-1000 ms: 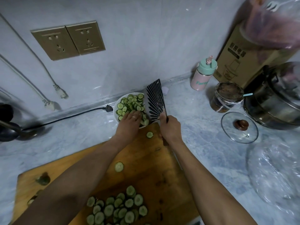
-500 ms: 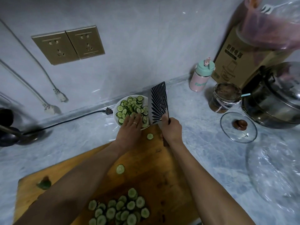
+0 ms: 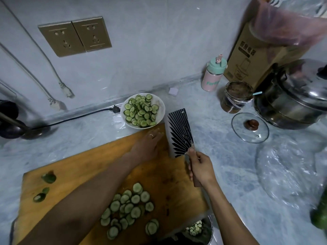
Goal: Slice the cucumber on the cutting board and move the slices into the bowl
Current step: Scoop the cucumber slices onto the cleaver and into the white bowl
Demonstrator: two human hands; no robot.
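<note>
Right hand gripping cleaver handle; left hand flat, fingers straight on cutting board, just below bowl; loose cucumber slices under left forearm.

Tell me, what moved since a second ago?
Both hands pulled back from the white bowl. The left hand left the slices in it and now lies flat on the cutting board. The right hand keeps gripping the cleaver, now lowered beside the board. The sliced pile stayed.
</note>
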